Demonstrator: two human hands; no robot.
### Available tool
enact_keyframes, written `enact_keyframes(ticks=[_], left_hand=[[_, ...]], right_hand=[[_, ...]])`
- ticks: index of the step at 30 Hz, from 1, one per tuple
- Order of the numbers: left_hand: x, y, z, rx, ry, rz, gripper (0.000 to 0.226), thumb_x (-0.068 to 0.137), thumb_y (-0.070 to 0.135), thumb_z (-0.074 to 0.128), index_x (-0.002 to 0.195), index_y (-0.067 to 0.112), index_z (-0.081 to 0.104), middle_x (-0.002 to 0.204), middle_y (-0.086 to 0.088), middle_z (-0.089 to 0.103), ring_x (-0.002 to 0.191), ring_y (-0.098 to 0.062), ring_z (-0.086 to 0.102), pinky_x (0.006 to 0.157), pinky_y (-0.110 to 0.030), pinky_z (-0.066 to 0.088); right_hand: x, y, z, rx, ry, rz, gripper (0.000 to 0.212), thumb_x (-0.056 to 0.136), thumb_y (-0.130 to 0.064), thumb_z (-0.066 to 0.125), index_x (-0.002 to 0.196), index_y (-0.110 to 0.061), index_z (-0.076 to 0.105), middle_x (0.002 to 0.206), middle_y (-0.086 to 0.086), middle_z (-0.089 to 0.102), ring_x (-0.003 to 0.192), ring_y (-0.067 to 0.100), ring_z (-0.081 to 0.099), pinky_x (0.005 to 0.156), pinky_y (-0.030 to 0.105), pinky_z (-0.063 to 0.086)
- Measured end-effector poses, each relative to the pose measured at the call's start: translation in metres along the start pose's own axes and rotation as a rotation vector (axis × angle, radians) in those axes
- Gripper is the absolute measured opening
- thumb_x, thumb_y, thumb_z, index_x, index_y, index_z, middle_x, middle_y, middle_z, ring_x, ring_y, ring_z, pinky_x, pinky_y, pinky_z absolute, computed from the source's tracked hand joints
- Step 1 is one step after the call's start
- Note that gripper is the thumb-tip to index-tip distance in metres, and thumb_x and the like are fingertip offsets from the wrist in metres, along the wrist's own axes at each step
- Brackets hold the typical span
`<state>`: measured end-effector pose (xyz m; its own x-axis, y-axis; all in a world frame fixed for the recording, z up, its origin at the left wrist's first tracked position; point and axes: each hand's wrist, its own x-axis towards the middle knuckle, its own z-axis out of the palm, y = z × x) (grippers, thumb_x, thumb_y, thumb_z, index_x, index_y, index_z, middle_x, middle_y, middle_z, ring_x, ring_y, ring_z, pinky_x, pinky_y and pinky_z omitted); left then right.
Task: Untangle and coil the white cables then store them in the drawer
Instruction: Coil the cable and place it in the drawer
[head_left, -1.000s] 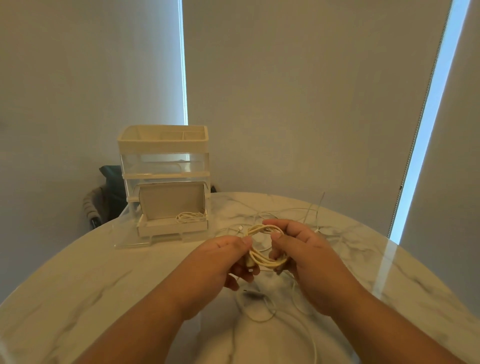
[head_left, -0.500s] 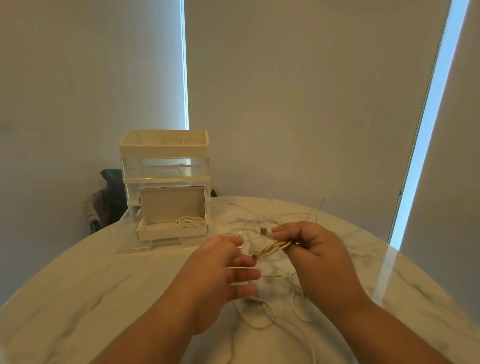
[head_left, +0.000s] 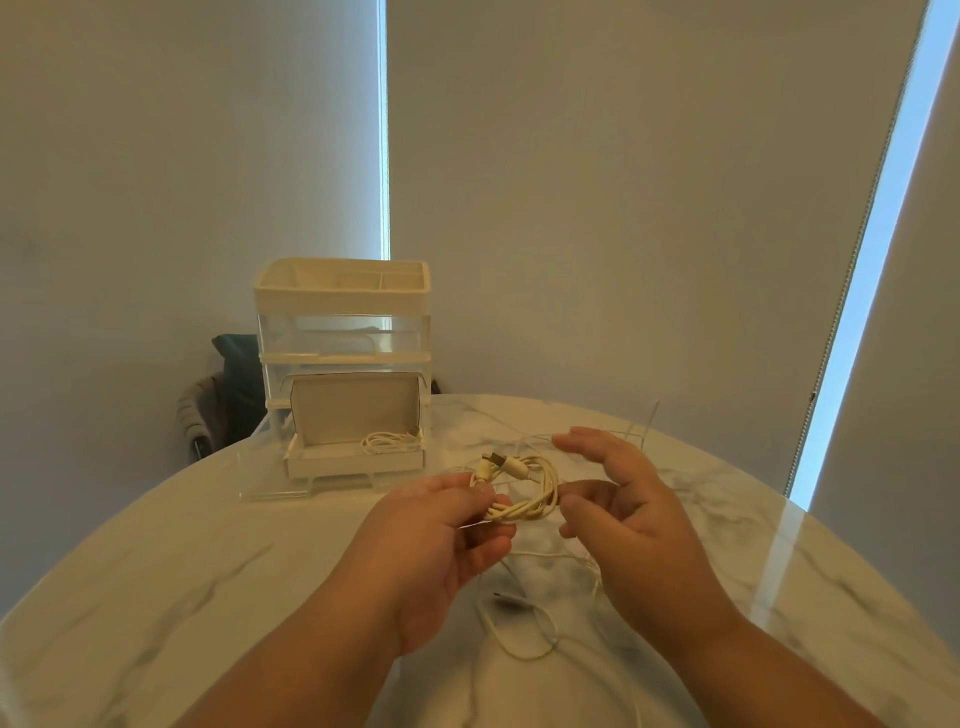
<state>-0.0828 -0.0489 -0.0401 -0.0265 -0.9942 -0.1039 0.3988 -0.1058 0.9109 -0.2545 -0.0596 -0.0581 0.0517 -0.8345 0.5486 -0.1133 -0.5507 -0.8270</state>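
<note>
over the table (head_left: 208, 561), left hand (head_left: 441, 540) pinches coiled cable (head_left: 524, 493), right hand (head_left: 623, 499) relaxed

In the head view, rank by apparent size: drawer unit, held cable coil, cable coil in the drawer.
drawer unit
held cable coil, in the left hand
stored cable coil, in the drawer: farther away, so its rank is unsure

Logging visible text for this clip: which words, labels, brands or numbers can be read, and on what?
None readable: no print shows on the drawer organizer, the coiled white cable pinched by the left hand, or the marble table.
</note>
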Motion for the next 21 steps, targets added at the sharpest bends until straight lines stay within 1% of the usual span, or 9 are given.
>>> enact_keyframes(ticks=[1, 3, 5, 7, 9, 12, 15, 18, 21], left_hand=[[0.001, 0.000, -0.001, 0.014, 0.006, 0.006, 0.019, 0.092, 0.002, 0.061, 0.111, 0.000, 0.065, 0.087, -0.017, 0.073, 0.063, -0.019, 0.067, 0.052, -0.025, 0.055], [0.002, -0.001, -0.001, 0.036, 0.005, 0.013, 0.020, 0.092, 0.003, 0.062, 0.111, 0.002, 0.066, 0.090, -0.017, 0.074, 0.066, -0.021, 0.067, 0.054, -0.026, 0.055], [0.002, -0.002, -0.001, 0.046, -0.003, 0.015, 0.019, 0.092, 0.003, 0.061, 0.110, 0.002, 0.066, 0.090, -0.017, 0.074, 0.069, -0.023, 0.068, 0.056, -0.029, 0.057], [0.002, -0.002, 0.000, 0.060, 0.002, 0.011, 0.018, 0.092, 0.002, 0.062, 0.109, 0.004, 0.066, 0.092, -0.017, 0.075, 0.074, -0.026, 0.069, 0.066, -0.035, 0.059], [0.002, -0.002, 0.000, 0.104, 0.007, 0.010, 0.018, 0.091, 0.002, 0.063, 0.109, 0.005, 0.066, 0.093, -0.019, 0.075, 0.075, -0.027, 0.070, 0.069, -0.035, 0.059], [0.002, -0.003, 0.000, 0.173, 0.040, 0.026, 0.016, 0.091, 0.003, 0.063, 0.107, 0.006, 0.067, 0.091, -0.019, 0.075, 0.069, -0.024, 0.068, 0.060, -0.031, 0.057], [0.002, -0.007, 0.000, 0.272, 0.113, 0.080, 0.023, 0.090, 0.005, 0.067, 0.110, 0.016, 0.063, 0.097, -0.018, 0.073, 0.074, -0.024, 0.071, 0.064, -0.033, 0.059], [-0.003, -0.005, 0.001, 0.339, 0.151, 0.103, 0.033, 0.086, 0.005, 0.068, 0.112, 0.023, 0.058, 0.101, -0.012, 0.069, 0.080, -0.023, 0.073, 0.066, -0.034, 0.061], [-0.006, 0.004, 0.001, 0.462, 0.174, 0.062, 0.040, 0.084, 0.004, 0.063, 0.118, 0.024, 0.055, 0.105, -0.007, 0.067, 0.089, -0.021, 0.069, 0.068, -0.032, 0.059]], right_hand=[[0.000, 0.000, -0.001, 0.012, -0.010, 0.055, 0.049, 0.085, -0.012, 0.073, 0.116, -0.049, 0.065, 0.119, -0.002, 0.065, 0.090, 0.016, 0.070, 0.075, 0.030, 0.059], [0.001, 0.001, -0.002, 0.057, -0.062, 0.162, 0.066, 0.077, -0.016, 0.083, 0.131, -0.045, 0.057, 0.106, 0.002, 0.071, 0.089, 0.023, 0.072, 0.079, 0.036, 0.061], [0.000, 0.002, -0.001, 0.113, -0.127, 0.220, 0.083, 0.063, -0.017, 0.087, 0.136, -0.038, 0.052, 0.105, -0.007, 0.073, 0.091, 0.023, 0.074, 0.085, 0.040, 0.061], [0.000, 0.004, 0.001, 0.166, -0.178, 0.250, 0.089, 0.056, -0.010, 0.087, 0.135, -0.031, 0.051, 0.106, -0.014, 0.074, 0.097, 0.021, 0.074, 0.086, 0.038, 0.059], [0.002, 0.007, 0.003, 0.173, -0.188, 0.273, 0.084, 0.060, 0.001, 0.086, 0.134, -0.024, 0.055, 0.106, -0.004, 0.076, 0.099, 0.021, 0.074, 0.085, 0.033, 0.058], [0.005, 0.014, 0.004, 0.128, -0.162, 0.293, 0.069, 0.069, 0.017, 0.078, 0.128, -0.014, 0.061, 0.107, 0.003, 0.076, 0.100, 0.019, 0.073, 0.085, 0.029, 0.057], [0.003, 0.016, 0.007, 0.075, -0.139, 0.296, 0.066, 0.070, 0.013, 0.081, 0.124, -0.020, 0.063, 0.109, 0.000, 0.076, 0.101, 0.018, 0.072, 0.090, 0.034, 0.057], [0.001, 0.013, 0.011, -0.036, -0.112, 0.279, 0.065, 0.068, 0.004, 0.085, 0.119, -0.029, 0.063, 0.103, -0.009, 0.075, 0.096, 0.010, 0.072, 0.086, 0.029, 0.058], [0.005, 0.005, 0.021, -0.077, -0.113, 0.281, 0.066, 0.067, -0.002, 0.088, 0.119, -0.031, 0.060, 0.098, -0.011, 0.075, 0.090, 0.006, 0.072, 0.079, 0.025, 0.057]])
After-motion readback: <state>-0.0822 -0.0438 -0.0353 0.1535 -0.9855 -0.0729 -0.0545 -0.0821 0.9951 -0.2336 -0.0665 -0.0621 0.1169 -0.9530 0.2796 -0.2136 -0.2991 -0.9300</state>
